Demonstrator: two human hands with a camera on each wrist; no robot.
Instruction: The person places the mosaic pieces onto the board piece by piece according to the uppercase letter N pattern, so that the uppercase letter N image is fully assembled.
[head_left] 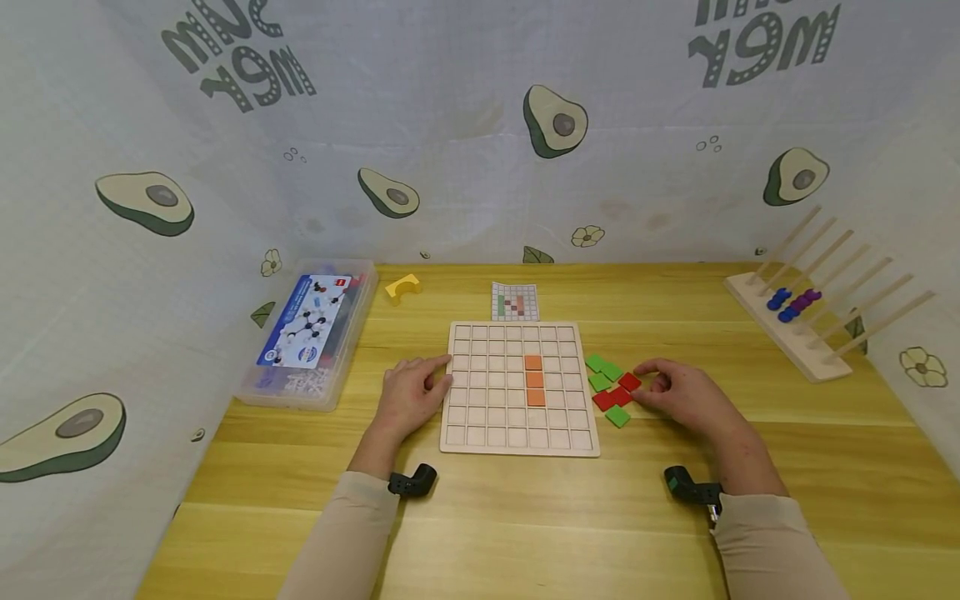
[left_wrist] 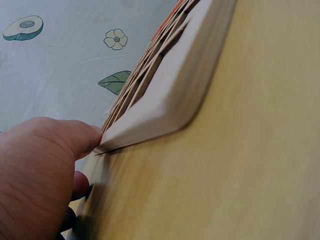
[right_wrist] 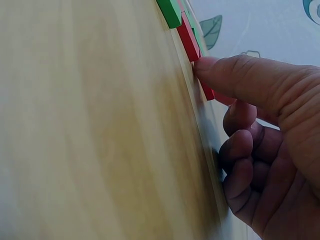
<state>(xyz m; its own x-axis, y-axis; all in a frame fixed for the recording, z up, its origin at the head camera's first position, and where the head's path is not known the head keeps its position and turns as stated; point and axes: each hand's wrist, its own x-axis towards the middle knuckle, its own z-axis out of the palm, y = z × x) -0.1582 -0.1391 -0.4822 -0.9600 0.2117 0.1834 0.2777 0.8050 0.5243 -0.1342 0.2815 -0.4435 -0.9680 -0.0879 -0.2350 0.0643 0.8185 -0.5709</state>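
Note:
A square wooden grid board [head_left: 517, 446] lies on the table with three orange tiles [head_left: 535, 379] in a column of its cells. At the board's left edge my left hand [head_left: 408, 396] rests with the index finger and thumb touching the side; in the left wrist view the thumb [left_wrist: 85, 137] meets the board's corner [left_wrist: 165, 112]. Right of the board is a loose cluster of red and green tiles [head_left: 617, 416]. My right hand [head_left: 686, 396] pinches the outermost red tile [head_left: 629, 382] between thumb and index finger, its other fingers curled under.
A small printed pattern card [head_left: 515, 302] lies behind the board. Further left are a yellow arch block [head_left: 404, 288] and a clear plastic box [head_left: 348, 333] with a molecule label. At right stands a wooden peg rack [head_left: 787, 329] with blue and purple beads.

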